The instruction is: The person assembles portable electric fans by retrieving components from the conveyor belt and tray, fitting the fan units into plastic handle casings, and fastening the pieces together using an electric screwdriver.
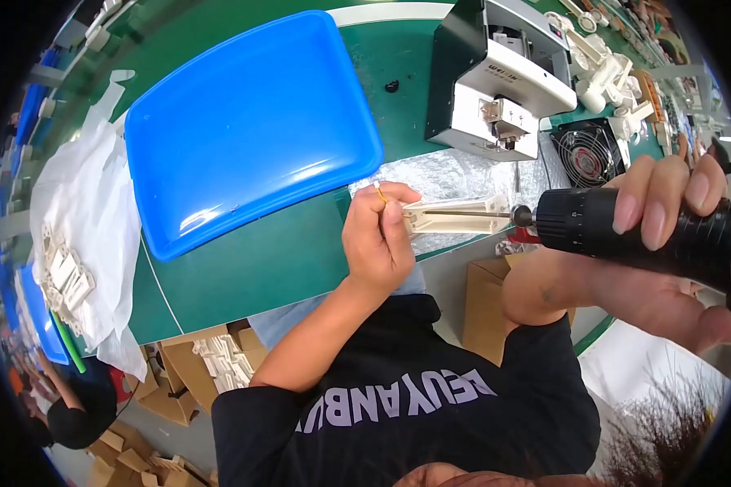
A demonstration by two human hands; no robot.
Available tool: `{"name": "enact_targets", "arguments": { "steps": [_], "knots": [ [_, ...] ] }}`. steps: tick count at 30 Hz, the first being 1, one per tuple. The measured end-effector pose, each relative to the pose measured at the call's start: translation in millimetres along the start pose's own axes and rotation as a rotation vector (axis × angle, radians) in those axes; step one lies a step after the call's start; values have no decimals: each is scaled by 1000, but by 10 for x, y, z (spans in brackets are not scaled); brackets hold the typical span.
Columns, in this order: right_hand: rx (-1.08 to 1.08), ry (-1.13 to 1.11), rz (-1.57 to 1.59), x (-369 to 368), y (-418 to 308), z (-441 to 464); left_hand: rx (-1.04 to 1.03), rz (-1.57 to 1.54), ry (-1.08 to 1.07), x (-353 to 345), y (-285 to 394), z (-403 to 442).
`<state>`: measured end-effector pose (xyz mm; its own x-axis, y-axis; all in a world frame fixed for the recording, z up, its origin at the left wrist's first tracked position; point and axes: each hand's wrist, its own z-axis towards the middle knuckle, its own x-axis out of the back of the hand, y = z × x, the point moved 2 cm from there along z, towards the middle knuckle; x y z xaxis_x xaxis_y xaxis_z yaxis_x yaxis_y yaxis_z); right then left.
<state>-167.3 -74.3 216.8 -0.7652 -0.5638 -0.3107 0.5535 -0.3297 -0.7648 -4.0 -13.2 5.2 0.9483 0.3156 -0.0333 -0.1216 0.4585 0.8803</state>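
My left hand is closed around one end of a long cream-white plastic part. A small yellow piece shows between its fingers; what it belongs to is unclear. My right hand wraps round a black power screwdriver at the right. Its long thin bit lies along the open inside of the part, pointing at my left hand. The bit's tip is hidden near my left fingers.
A blue tray lies left of centre. Behind the part stands a black-and-white machine, beside a fan and white parts. A plastic bag is at the left. Cardboard boxes sit below the green table. Another person is lower left.
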Motion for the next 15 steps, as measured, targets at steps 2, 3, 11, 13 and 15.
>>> {"name": "enact_targets", "arguments": {
  "steps": [2, 3, 11, 13, 15],
  "knots": [
    [-11, -31, -41, -27, 27, -5, 1, -1, 5, 2, -13, -7],
    [-14, -46, -62, -37, 42, -5, -4, -5, 7, 2, -20, -4],
    [94, -143, -62, -111, 260, 59, 23, -2, 10, 7, 1, 21],
    [187, -169, 5, -120, 319, 48, 36, 1, 21, 12, 1, 19],
    [285, -187, 73, -126, 365, 11, 68, -23, 28, 13, 1, 14]
  ]
}}
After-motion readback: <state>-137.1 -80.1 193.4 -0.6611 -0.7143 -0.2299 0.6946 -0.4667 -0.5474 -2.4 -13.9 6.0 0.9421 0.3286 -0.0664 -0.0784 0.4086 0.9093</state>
